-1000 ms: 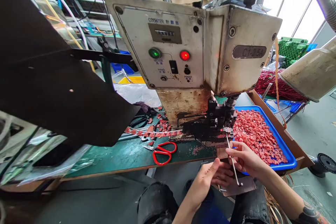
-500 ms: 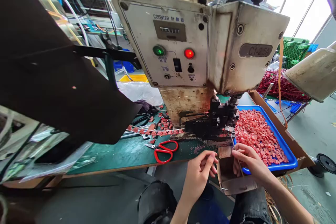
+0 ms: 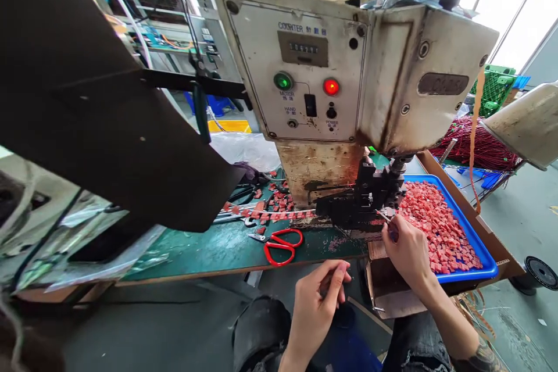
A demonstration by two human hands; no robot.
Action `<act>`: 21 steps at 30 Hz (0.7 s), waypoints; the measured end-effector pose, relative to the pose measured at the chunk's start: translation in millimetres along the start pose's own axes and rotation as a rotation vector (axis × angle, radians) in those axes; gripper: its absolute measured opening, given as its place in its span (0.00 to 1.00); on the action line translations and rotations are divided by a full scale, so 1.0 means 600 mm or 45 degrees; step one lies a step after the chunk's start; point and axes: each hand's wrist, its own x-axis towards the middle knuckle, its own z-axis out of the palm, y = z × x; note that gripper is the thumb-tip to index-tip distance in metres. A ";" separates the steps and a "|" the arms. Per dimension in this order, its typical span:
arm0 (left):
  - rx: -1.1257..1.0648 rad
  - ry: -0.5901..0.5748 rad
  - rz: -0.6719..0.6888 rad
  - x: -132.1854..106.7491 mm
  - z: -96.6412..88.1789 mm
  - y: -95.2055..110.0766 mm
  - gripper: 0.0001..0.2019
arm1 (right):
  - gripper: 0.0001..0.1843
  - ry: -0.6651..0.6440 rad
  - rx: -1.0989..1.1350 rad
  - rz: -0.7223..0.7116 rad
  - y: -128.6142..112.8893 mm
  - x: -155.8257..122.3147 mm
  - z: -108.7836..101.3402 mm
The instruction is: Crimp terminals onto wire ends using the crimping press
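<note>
My right hand (image 3: 406, 250) is closed in a pinch on a thin, pale, stick-like piece (image 3: 383, 215); I cannot tell whether it is a rod or a wire. Its tip reaches the black tooling (image 3: 372, 195) under the head of the press machine (image 3: 387, 75). My left hand (image 3: 320, 296) hangs lower and to the left, in front of the bench edge, fingers curled and thumb pressed against them. Whatever it holds, if anything, is hidden. A band of small red pieces (image 3: 272, 216) runs from the left into the tooling.
Red-handled scissors (image 3: 283, 247) lie on the green bench (image 3: 196, 253). On the right, a blue tray (image 3: 490, 267) holds several red pieces, beside a small open cardboard box (image 3: 399, 306). A dark sheet (image 3: 131, 128) overhangs the left side. Red wires (image 3: 483, 142) lie behind.
My right hand has moved up towards the tooling, bringing the pale piece's tip to it. My left hand stays curled, slightly lower. The view has shifted a little.
</note>
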 end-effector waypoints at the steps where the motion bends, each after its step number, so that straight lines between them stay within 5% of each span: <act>1: -0.008 0.020 -0.002 -0.002 -0.009 -0.001 0.18 | 0.09 0.012 0.000 -0.023 -0.002 -0.007 -0.005; 4: -0.017 0.091 -0.013 -0.008 -0.039 -0.006 0.19 | 0.11 -0.072 -0.043 -0.119 -0.019 -0.029 -0.020; 10: 0.063 0.310 -0.040 -0.002 -0.093 -0.014 0.25 | 0.08 -0.719 -0.179 -0.400 -0.107 -0.015 0.020; 13: 0.056 0.354 -0.055 0.005 -0.100 -0.015 0.27 | 0.08 -0.713 -0.167 -0.385 -0.131 0.004 0.048; 17: -0.085 0.350 -0.079 0.028 -0.092 -0.011 0.27 | 0.12 -0.602 -0.104 -0.333 -0.118 0.004 0.043; 21: -0.443 0.341 -0.143 0.071 -0.066 -0.008 0.28 | 0.19 -0.270 0.095 -0.210 -0.105 0.004 0.041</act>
